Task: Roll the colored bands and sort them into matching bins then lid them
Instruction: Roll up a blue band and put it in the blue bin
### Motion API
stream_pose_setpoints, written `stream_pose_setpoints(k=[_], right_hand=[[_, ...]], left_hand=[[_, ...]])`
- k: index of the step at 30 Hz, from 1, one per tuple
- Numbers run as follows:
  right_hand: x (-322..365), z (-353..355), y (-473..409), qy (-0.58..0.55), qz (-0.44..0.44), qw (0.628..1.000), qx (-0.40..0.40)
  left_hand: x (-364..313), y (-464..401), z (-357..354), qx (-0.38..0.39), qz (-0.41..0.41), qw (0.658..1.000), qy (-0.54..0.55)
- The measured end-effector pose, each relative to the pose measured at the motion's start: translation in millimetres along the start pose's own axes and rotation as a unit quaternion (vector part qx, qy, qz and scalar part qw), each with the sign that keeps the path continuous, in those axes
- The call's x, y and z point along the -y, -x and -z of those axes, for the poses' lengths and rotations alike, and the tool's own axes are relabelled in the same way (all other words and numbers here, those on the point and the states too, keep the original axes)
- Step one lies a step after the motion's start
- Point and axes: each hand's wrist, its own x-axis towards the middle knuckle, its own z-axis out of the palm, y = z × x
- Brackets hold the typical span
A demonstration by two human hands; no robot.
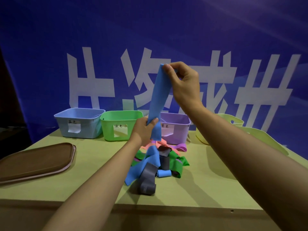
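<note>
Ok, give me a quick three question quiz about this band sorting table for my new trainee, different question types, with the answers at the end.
1. True or false: the right hand pinches the top end of the blue band, held up above the pile of bands.
2. Multiple choice: which bin stands between the blue bin and the purple bin? A. yellow bin B. green bin C. brown bin
3. Fill in: the brown lid lies flat on the ____.

Key: 1 true; 2 B; 3 table. In 1, the left hand grips the band lower down.
</note>
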Motion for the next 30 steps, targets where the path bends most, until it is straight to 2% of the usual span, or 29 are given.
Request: stream_pose_setpoints(k=[5, 7, 13, 16, 18, 27, 30], right_hand=[[1.7, 3.1, -4.6, -0.01, 0.002, 1.0, 0.005], [-1.1, 5.0, -5.9, -0.01, -0.009, 1.0, 0.004], [-12.1, 11.0, -8.2, -0.008, -0.04, 0.999, -0.008], [-22.4, 11.9, -4.8, 0.004, -0.07, 0.997, 0.014], [-33.3, 12.5, 1.4, 0.006, -0.1, 0.994, 0.034], [-108.2, 5.1, 64.0, 0.001, -0.242, 0.966, 0.087], [-132.0, 1.0, 79.7, -0.006, -0.26, 0.961, 0.094]], left_hand=[[-13.8, -22.9, 0.6, -0.059, -0.012, 0.997, 0.052], [-15.5, -30.3, 0.4, -0.055, -0.005, 0.997, 0.055], [5.1, -3.8, 2.1, 0.109, 0.039, 0.993, 0.009], [8.6, 27.1, -0.1, 0.213, 0.06, 0.975, 0.009], [13.8, 41.4, -3.3, 0.256, 0.094, 0.962, 0.014], [63.4, 71.2, -26.1, 0.291, 0.17, 0.938, -0.08], [74.6, 67.1, -30.4, 0.279, 0.151, 0.937, -0.144]])
